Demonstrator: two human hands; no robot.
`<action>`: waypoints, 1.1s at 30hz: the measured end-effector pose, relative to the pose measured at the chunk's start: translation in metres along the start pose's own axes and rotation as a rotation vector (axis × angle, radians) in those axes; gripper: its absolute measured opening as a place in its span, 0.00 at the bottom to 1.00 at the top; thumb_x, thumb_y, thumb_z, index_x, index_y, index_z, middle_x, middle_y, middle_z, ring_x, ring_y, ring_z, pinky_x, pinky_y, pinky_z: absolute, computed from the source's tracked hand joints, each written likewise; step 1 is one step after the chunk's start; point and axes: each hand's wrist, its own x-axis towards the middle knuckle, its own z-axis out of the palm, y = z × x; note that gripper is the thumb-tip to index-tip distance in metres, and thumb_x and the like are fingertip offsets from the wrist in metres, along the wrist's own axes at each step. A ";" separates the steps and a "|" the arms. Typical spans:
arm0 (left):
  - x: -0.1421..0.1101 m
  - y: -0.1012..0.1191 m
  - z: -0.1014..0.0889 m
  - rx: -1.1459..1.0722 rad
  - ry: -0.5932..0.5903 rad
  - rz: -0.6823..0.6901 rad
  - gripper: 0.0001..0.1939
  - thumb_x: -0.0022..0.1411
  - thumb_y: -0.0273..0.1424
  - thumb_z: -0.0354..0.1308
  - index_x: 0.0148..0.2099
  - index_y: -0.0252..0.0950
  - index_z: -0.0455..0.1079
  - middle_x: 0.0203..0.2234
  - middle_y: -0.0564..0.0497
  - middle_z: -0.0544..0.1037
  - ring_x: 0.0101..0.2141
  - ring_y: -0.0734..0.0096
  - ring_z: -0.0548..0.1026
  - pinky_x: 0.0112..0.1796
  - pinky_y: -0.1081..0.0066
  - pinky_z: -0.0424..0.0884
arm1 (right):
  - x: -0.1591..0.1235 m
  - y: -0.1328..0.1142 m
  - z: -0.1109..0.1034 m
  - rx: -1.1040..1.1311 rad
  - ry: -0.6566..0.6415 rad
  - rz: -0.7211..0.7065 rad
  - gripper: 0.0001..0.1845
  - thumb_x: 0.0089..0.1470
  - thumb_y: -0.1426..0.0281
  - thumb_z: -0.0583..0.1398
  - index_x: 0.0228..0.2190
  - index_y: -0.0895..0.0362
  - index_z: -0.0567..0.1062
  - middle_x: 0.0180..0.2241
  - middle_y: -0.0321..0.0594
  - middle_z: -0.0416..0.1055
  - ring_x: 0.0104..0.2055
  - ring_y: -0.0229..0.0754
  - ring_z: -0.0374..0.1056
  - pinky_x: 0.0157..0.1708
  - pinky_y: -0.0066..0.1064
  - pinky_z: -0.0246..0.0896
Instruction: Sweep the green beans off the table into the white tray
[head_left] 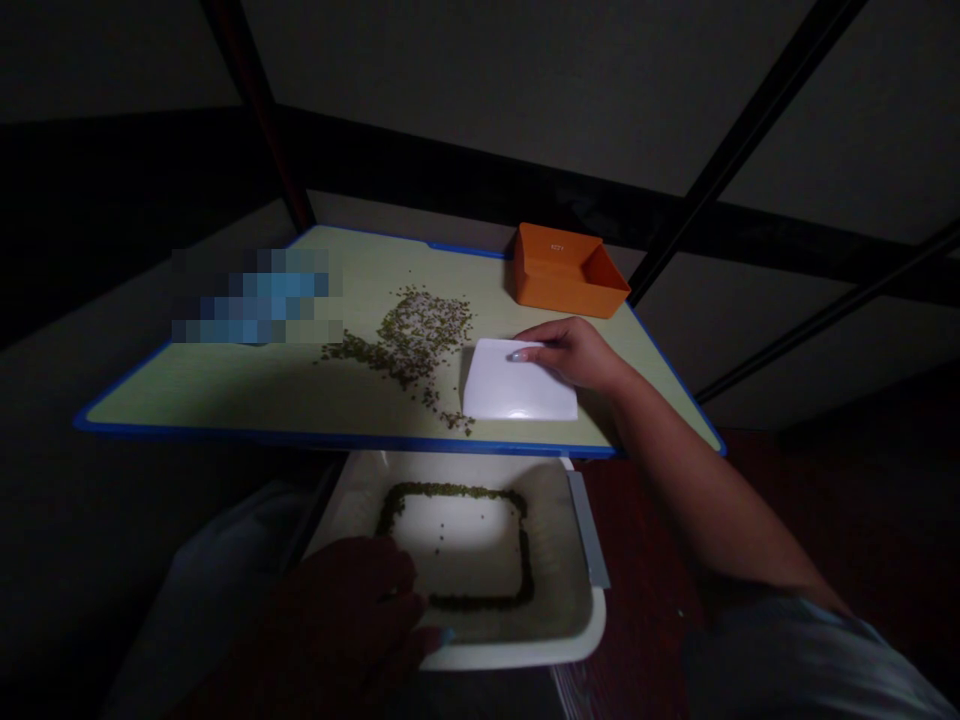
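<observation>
My right hand is closed on a flat white scraper, thumb on top. The scraper lies low over the pale yellow-green board, its left edge beside scattered small greenish-brown grains. Below the board's front edge stands a white plastic basin. More such grains line the edges of its floor, with a few loose in the middle. In deep shadow, my left hand is over the basin's near left corner, fingers bent. Whether it grips the rim or anything else, I cannot tell.
An orange open box sits at the board's back right corner. On the left of the board, a blue thing is blurred out by pixelation. Blue trim edges the board. Dark-framed wall panels rise behind it.
</observation>
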 end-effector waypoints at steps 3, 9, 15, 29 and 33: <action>-0.001 -0.002 -0.005 -0.007 -0.097 -0.010 0.22 0.78 0.37 0.39 0.36 0.43 0.70 0.32 0.56 0.75 0.34 0.68 0.74 0.37 0.66 0.64 | -0.002 0.000 -0.004 -0.005 -0.010 0.004 0.21 0.45 0.54 0.71 0.35 0.57 0.87 0.38 0.47 0.84 0.38 0.47 0.75 0.39 0.37 0.69; -0.006 -0.004 0.005 -0.016 -0.039 -0.043 0.23 0.77 0.36 0.38 0.34 0.42 0.69 0.31 0.55 0.74 0.33 0.65 0.73 0.38 0.63 0.63 | -0.006 -0.001 -0.009 -0.018 -0.041 -0.008 0.22 0.44 0.53 0.71 0.34 0.58 0.86 0.35 0.47 0.83 0.35 0.45 0.74 0.35 0.35 0.67; 0.000 -0.005 -0.004 -0.023 -0.083 0.013 0.17 0.76 0.34 0.44 0.35 0.42 0.69 0.31 0.56 0.75 0.32 0.69 0.74 0.35 0.67 0.64 | -0.009 0.001 -0.015 -0.014 -0.016 -0.031 0.22 0.47 0.51 0.70 0.33 0.57 0.85 0.34 0.45 0.81 0.34 0.43 0.72 0.35 0.34 0.65; -0.003 -0.004 -0.006 0.017 -0.115 0.015 0.18 0.77 0.36 0.42 0.38 0.43 0.71 0.34 0.56 0.76 0.35 0.67 0.76 0.38 0.66 0.67 | -0.014 -0.002 -0.016 -0.040 -0.003 -0.048 0.21 0.52 0.51 0.67 0.30 0.57 0.80 0.31 0.42 0.76 0.33 0.41 0.68 0.34 0.34 0.61; -0.003 -0.006 -0.006 0.006 -0.141 0.015 0.14 0.75 0.34 0.46 0.37 0.43 0.70 0.33 0.57 0.76 0.34 0.67 0.76 0.37 0.66 0.67 | -0.014 -0.006 -0.017 -0.042 0.036 -0.054 0.20 0.52 0.51 0.67 0.30 0.57 0.80 0.32 0.42 0.77 0.34 0.41 0.68 0.35 0.34 0.62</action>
